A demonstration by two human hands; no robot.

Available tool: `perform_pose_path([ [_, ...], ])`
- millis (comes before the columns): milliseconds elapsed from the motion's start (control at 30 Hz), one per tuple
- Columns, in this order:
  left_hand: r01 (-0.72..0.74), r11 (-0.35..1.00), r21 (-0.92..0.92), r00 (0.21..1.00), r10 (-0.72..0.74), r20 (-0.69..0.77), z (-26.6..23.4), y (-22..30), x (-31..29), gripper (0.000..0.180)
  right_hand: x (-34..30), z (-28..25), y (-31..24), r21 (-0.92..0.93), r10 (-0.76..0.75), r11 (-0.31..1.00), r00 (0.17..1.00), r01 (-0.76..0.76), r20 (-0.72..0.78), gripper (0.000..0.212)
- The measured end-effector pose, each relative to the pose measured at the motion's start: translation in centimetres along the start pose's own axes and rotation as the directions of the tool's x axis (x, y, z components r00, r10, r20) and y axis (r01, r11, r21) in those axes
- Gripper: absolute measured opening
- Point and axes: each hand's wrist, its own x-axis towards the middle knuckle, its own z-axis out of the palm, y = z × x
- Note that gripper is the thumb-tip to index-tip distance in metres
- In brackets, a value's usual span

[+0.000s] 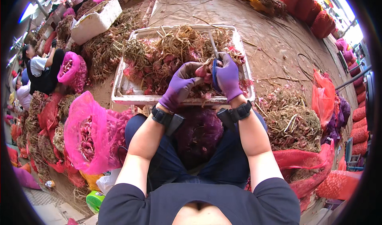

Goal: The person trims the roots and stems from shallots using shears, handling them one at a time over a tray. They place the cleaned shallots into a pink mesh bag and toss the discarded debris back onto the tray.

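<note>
Both my hands wear purple gloves with greyish palms and meet over the near right part of a white foam tray (183, 100). Heaped in the tray are red shallots with dry stems and roots (169, 55). Pinched between the thumb and fingers of my left hand (181, 85) is a red shallot (201, 71). Around the blue handles of a pair of scissors (215, 73) my right hand (228, 75) is closed; the blades point up and away over the heap. Stems partly hide where scissors and shallot meet.
A pink net bag of shallots (93, 139) stands at my left, and a purple net bag (199, 135) sits between my legs. Dry stems (294, 121) are piled at right beside a red net bag (306, 169). Another person (41, 65) sits at far left.
</note>
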Motion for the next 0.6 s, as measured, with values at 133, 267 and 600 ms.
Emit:
perform_pose_path([
  [133, -0.044, 0.996, 0.080, 0.999, 0.042, 0.019, 1.2, 0.4, -0.2, 0.033, 0.6, -2.2, 0.6, 0.380, 0.151, 0.905, 0.980, -0.189, 0.126, 0.024],
  [267, -0.168, 0.980, 0.105, 0.986, 0.169, 0.002, 1.1, 0.7, 0.1, 0.033, 0.2, -1.7, -0.4, 0.480, 0.095, 0.861, 0.980, -0.169, 0.174, 0.027],
  [600, -0.106, 0.983, 0.148, 0.980, 0.128, -0.151, 1.1, 1.4, 0.0, 0.029, -0.5, -0.3, -0.1, 0.181, -0.092, 0.981, 0.992, 0.074, 0.091, 0.035],
])
